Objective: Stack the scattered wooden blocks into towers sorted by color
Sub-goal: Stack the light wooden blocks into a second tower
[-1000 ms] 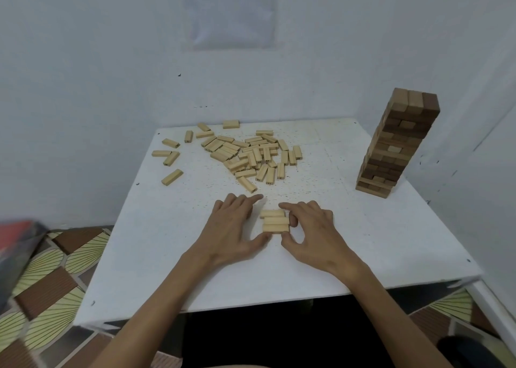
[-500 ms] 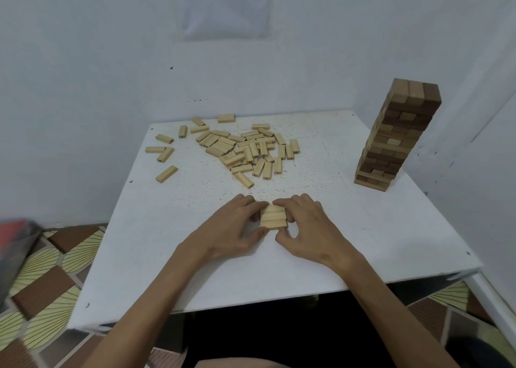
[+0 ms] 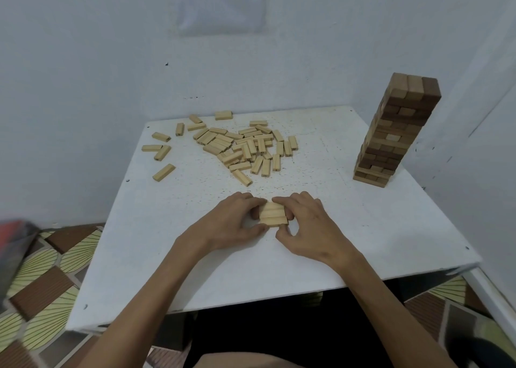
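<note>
Three light wooden blocks (image 3: 273, 214) lie side by side in a tight row on the white table (image 3: 167, 244), near its front middle. My left hand (image 3: 226, 222) presses against the row's left end and my right hand (image 3: 310, 222) against its right end, fingers curled around the blocks. A heap of several loose light blocks (image 3: 243, 147) lies scattered at the back of the table. A tall tower of brown blocks (image 3: 396, 130) stands at the right side.
A few stray light blocks (image 3: 163, 172) lie at the table's left back. White walls close in behind and to the right of the table. A patterned tiled floor (image 3: 42, 278) shows on the left below the table edge.
Both hands have closed in on the three blocks, pushing them from a loose row into a tight one. The view has shifted slightly.
</note>
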The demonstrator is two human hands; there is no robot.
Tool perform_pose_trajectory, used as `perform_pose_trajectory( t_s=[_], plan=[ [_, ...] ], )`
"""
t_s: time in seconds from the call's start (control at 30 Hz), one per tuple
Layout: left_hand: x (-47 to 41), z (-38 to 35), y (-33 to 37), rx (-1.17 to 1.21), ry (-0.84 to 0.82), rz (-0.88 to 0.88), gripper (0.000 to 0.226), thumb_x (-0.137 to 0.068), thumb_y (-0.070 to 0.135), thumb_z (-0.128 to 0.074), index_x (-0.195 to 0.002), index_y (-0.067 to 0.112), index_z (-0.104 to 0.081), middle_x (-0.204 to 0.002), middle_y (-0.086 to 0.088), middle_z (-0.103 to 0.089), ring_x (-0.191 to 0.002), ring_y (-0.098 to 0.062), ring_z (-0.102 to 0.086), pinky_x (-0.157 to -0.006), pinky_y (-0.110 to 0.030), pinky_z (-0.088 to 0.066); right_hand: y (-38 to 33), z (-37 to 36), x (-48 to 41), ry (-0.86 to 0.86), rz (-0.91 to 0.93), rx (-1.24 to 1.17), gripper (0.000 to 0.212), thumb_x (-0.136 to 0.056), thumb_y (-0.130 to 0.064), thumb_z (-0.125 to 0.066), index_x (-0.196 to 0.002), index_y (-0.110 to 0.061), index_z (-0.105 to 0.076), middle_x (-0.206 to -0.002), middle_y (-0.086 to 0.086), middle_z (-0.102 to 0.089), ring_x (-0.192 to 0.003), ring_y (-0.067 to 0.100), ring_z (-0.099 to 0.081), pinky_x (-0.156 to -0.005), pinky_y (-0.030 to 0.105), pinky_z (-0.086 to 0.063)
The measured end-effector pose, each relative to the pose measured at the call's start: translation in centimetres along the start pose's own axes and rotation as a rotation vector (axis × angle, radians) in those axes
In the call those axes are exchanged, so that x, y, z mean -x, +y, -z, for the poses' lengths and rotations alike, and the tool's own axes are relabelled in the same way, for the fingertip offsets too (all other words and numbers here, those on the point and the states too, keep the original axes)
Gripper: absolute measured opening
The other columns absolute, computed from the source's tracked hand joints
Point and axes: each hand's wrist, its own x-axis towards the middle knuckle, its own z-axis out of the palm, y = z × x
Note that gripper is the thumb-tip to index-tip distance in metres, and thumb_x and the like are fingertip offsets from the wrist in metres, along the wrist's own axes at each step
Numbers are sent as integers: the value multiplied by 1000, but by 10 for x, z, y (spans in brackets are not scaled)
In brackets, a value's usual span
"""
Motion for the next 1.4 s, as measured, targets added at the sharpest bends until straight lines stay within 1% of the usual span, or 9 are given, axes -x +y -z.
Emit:
perform_pose_trajectory(
  t_s=[0.33, 0.47, 0.53, 0.6, 0.73, 0.83, 0.93, 1.13, 1.4],
  plan=[
    [0, 0, 1, 15, -4, 16, 54, -86, 51, -55, -120, 12, -65, -94, 2, -59, -90, -17, -53, -82, -33, -44, 3, -2, 0, 6, -4, -9, 61, -82, -45, -48, -137, -21, -59, -90, -17, -44, -97, 6, -42, -93, 32, -37],
    [3, -1, -1, 66, 50, 15, 66, -85, 56, -62, -140, 21, -57, -99, 15, -52, -93, -9, -51, -82, -26, -40, 3, 2, -1, -26, -3, -13, 57, -86, -39, -54, -140, -22, -56, -92, -19, -42, -99, 5, -41, -96, 32, -36],
    [5, 0, -4, 93, 85, 11, 78, -84, 58, -71, -151, 28, -44, -105, 26, -44, -98, -1, -48, -84, -21, -37, 4, 5, 0, -42, -1, -29, 60, -88, -37, -59, -146, -24, -48, -97, -22, -41, -103, 3, -40, -100, 32, -37],
    [6, 2, -7, 117, 117, 1, 83, -83, 54, -77, -152, 30, -39, -109, 26, -42, -104, 6, -47, -85, -13, -36, 5, 8, 0, -47, -9, -73, 69, -88, -37, -63, -152, -30, -37, -109, -21, -40, -109, 2, -40, -103, 30, -37],
    [7, 3, -11, 160, 150, -33, 76, -81, 48, -83, -145, 30, -46, -124, 16, -49, -114, 0, -43, -92, -13, -35, 8, 16, 1, -41, 12, -113, 76, -86, -30, -70, -153, -31, -34, -121, -17, -37, -115, 1, -40, -102, 23, -38],
    [9, 3, -9, 197, 164, -21, 64, -80, 40, -86, -134, 29, -54, -119, 33, -49, -111, 1, -45, -89, -8, -35, 12, 17, 2, -39, 37, -137, 71, -86, -26, -72, -148, -30, -39, -133, -17, -39, -123, 0, -39, -103, 14, -34],
    [9, 3, -8, 209, 178, -13, 55, -79, 37, -87, -126, 31, -59, -110, 46, -46, -106, -1, -48, -84, -7, -35, 17, 15, 2, -49, 41, -152, 63, -86, -26, -73, -142, -31, -43, -130, -17, -46, -122, 0, -42, -99, 11, -33],
    [6, -2, -11, 242, 182, -42, 38, -79, 38, -86, -111, 36, -66, -113, 21, -63, -103, -9, -53, -88, -25, -44, 21, 11, 2, -39, 17, -202, 47, -85, -25, -75, -124, -35, -53, -119, -18, -52, -120, 2, -48, -98, 13, -37],
    [2, -3, -5, 232, 184, -75, 25, -77, 33, -87, -98, 33, -73, -118, 24, -67, -100, -9, -56, -87, -22, -44, 26, 12, 6, 42, 120, -183, 26, -81, -18, -79, -103, -25, -68, -116, -16, -63, -117, 8, -54, -96, 16, -41]
  ],
)
